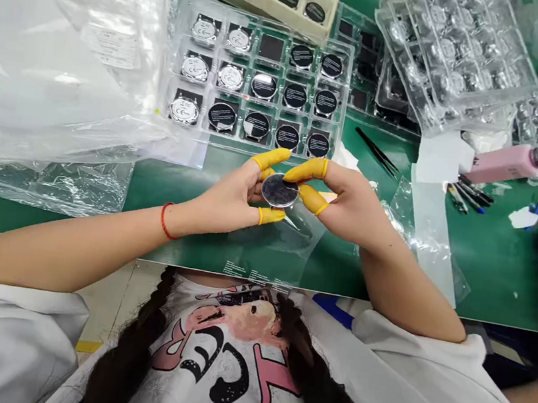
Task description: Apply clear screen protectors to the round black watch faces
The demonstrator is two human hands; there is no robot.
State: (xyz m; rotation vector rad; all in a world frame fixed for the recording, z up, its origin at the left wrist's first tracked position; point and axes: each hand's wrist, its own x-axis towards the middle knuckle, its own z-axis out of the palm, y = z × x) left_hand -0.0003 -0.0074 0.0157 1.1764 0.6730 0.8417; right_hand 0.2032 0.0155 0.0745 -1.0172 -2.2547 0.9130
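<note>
Between my two hands, above the green table, is a round watch face (279,191) with a dark, shiny front. My left hand (234,196) grips it by the edge, thumb on the near side and fingers on the far side. My right hand (345,196) pinches at its right edge with thumb and forefinger. Yellow finger cots cover several fingertips. Just beyond lies a clear plastic tray (198,132) of round watch parts; some show white printed backs, others black faces with small white text. One of its compartments shows only a black square pad (271,47).
A cream tray (258,6) of black discs stands at the back. Plastic bags (62,63) cover the left side. At right are stacked clear trays (468,49), black tweezers (376,151), a pink bottle (502,163) and pens (469,194). Printed film (258,275) lies at the near edge.
</note>
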